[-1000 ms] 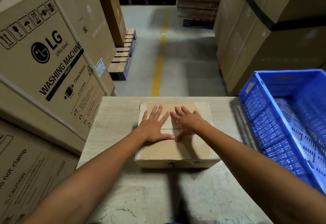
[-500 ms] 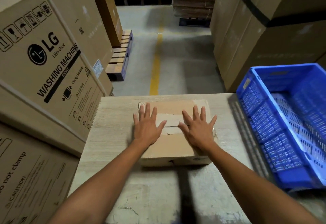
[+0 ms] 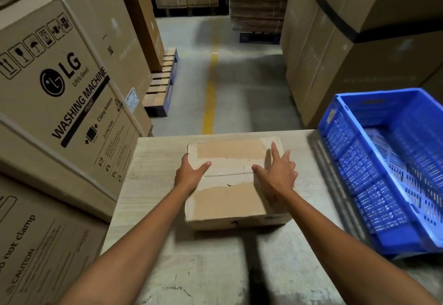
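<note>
A closed cardboard box (image 3: pixel 230 199) with torn tape patches lies flat on a pale wooden table (image 3: pixel 153 160). My left hand (image 3: pixel 189 175) is at the box's left edge, thumb on the top face, fingers going down over the side and mostly hidden. My right hand (image 3: pixel 278 175) lies along the right edge with straight fingers pointing away from me and the thumb on the top face near the centre seam.
A blue slatted plastic crate (image 3: pixel 359 172) sits on the table's right end. Large washing-machine cartons (image 3: pixel 60 88) crowd the left; tall cartons (image 3: pixel 359 52) stand at the right. Beyond the table runs an aisle with a yellow floor line (image 3: pixel 209 93) and a wooden pallet (image 3: pixel 163 84).
Both hands slid apart from the middle of the box top to its left and right edges. The left fingers went down over the side.
</note>
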Action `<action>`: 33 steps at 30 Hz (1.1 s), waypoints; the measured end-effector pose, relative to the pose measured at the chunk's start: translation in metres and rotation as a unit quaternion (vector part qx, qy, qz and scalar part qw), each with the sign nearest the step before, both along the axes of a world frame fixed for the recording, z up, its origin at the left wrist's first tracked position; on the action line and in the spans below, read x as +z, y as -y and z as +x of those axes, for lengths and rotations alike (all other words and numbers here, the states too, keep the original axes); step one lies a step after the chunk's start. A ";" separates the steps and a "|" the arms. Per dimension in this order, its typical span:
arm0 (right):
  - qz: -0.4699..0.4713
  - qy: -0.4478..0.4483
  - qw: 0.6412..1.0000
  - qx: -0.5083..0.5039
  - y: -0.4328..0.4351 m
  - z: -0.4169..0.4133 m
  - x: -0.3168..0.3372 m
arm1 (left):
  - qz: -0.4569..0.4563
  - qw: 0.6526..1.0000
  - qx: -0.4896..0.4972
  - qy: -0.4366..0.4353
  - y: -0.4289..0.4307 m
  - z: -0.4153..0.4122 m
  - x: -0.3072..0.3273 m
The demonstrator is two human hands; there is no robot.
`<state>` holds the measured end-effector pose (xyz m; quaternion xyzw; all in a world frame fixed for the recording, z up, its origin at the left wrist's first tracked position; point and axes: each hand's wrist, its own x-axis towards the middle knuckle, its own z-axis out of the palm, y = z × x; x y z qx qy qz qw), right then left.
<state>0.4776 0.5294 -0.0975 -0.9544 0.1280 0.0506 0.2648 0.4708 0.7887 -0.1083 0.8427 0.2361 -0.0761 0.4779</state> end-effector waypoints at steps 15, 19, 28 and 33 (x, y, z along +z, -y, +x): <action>0.249 0.254 0.924 -0.137 -0.013 -0.016 0.063 | -0.178 0.957 0.124 0.193 -0.012 -0.009 0.068; 0.250 0.257 0.916 -0.181 -0.014 -0.032 0.051 | -0.207 0.950 0.087 0.219 -0.011 -0.032 0.051; 0.073 0.287 0.946 -0.135 -0.015 -0.085 0.015 | -0.025 0.970 -0.003 0.243 -0.021 -0.094 0.018; -0.062 0.336 0.939 0.049 -0.007 -0.074 0.021 | 0.303 0.844 -0.152 0.415 -0.011 -0.091 0.025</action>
